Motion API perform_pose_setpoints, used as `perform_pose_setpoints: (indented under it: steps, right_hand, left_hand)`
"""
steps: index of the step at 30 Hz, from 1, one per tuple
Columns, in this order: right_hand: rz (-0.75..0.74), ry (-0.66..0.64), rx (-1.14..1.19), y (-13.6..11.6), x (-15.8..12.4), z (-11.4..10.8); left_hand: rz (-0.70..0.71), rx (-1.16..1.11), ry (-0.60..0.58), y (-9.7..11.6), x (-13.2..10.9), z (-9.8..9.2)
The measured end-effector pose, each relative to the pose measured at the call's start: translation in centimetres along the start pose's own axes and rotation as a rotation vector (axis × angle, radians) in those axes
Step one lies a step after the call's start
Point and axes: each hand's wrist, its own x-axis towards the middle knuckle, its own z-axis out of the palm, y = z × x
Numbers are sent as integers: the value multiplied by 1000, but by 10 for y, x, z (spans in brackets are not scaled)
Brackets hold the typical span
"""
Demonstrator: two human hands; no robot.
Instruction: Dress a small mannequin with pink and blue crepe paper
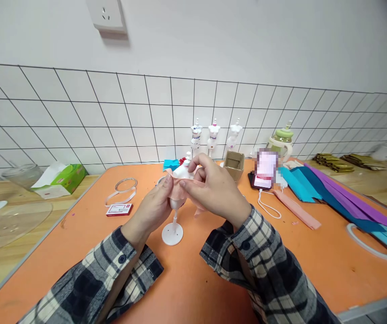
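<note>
Left grip: clamped, the left hand [156, 200] wrapping in from the side, thumb pressing the peach cloth [177, 192] against the dress form.
Right grip: here's the right hand [218, 189], thumb laid on the cloth's upper edge, index finger bent in at the form's chest; whether it is pinched tight on the cloth, I cannot tell.
Dress form: a small white mannequin [181, 171], right between the two hands, its neck knob showing above the fingers and its round base [172, 234] flat on the orange desk [186, 283].
Cloth: around the mannequin's torso, one loose end hanging below the right hand.
Sleeves: dark-and-cream plaid cuffs on both wrists, unbuttoned and hanging open.
Back row: three more little mannequins [214, 135] lined up before the white tiled wall, with an open cardboard box [233, 174] just in front.
Left side: a red-and-white box [119, 209], with a clear ring [126, 183] and a pale ribbon beyond it.
Right side: what a spread! A lit phone [264, 180], a looped white cable [266, 208], a folded peach strip [297, 209], then turquoise, blue and purple fabric [351, 193] fanned toward the edge.
Behind the phone: a green-lidded bottle [282, 140].
</note>
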Motion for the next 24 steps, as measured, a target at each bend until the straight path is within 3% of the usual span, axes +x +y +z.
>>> perform_pose_setpoints:
  steps: [7,11,16,24]
  right_hand:
    - [-53,-89,-30,-1,2,-6]
    - [-52,-116,-24,2,2,-11]
    - [-159,-61,-37,5,2,-12]
    - [-222,-133,14,9,4,-15]
  left_hand:
    - [-87,-210,-17,-5,5,-17]
    - [-117,-186,11,-6,7,-20]
    - [-130,-239,3,-4,5,-16]
    - [-151,-136,24,1,2,-17]
